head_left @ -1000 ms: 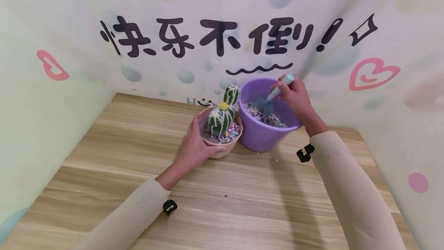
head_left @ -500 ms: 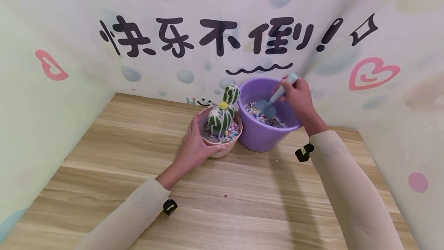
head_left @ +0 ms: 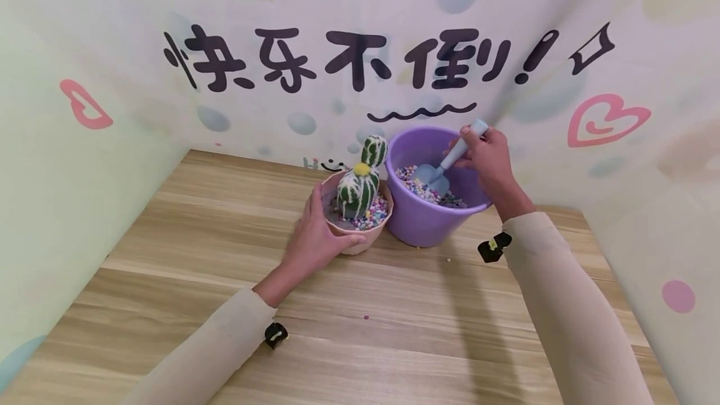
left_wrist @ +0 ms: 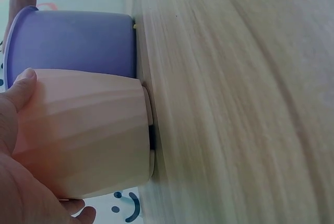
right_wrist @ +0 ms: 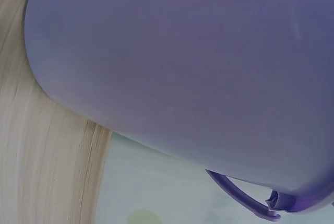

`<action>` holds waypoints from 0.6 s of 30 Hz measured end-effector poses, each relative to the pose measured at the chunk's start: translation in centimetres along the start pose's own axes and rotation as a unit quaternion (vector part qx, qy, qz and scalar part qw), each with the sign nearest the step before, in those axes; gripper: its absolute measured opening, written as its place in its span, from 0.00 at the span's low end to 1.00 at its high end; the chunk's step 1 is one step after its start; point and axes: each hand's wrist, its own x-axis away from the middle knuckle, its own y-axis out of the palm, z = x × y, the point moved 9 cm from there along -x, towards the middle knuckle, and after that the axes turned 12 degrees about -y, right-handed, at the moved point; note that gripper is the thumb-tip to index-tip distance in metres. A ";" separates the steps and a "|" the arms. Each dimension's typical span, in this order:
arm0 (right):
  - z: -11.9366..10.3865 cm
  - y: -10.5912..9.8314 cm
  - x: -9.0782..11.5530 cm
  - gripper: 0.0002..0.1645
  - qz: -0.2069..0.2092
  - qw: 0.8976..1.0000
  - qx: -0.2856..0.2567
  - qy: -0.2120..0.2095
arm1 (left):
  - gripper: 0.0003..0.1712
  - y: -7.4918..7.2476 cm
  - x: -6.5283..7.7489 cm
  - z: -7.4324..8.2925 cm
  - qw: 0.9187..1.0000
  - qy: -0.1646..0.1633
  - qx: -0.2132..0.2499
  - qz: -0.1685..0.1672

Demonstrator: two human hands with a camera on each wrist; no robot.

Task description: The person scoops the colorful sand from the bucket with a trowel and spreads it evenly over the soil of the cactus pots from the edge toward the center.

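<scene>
1. The shovel (head_left: 447,160), smooth and pale blue, has a rounded handle and a broad scooped blade. It slants down and leftward from the right hand's fingers, the blade tip in among the pebbles (head_left: 414,189).
2. The right hand (head_left: 489,160) pinches the handle between thumb and curled fingers, nearly closed around it, the rounded end poking out above the thumb.
3. The left hand (head_left: 316,237) grips the pot (head_left: 378,234): thumb along the near side, fingers around the far left, spread by the pot's full width. Fingertips show past its edge in the left wrist view.
4. The pot is pale pink with soft facets and a wavy rim. Inside, right of the left fingers, stand a green cactus (head_left: 359,195) with white fuzzy ridges and a yellow flower, and small multicoloured beads (head_left: 372,217).
5. The bucket (head_left: 423,225), smooth purple and round, sits below the right fingers and just beside the pot; whether they touch, I cannot tell.
6. Under both hands is a wood-grained table (head_left: 394,355); behind them, a pale wall (head_left: 315,8) with dark lettering.
</scene>
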 end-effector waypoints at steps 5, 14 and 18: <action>0.4 -0.3 0.1 0.15 0.007 1.000 0.010 0.025 | 0.79 0.1 0.0 -0.1 1.000 -0.001 0.002 -0.003; 0.9 -0.5 0.0 0.16 0.006 0.998 -0.019 0.052 | 0.78 0.1 0.0 0.0 1.000 0.000 0.006 -0.003; 1.2 -0.5 -0.1 0.18 0.002 0.997 -0.024 0.069 | 0.78 0.1 0.0 0.0 1.000 0.001 0.005 -0.002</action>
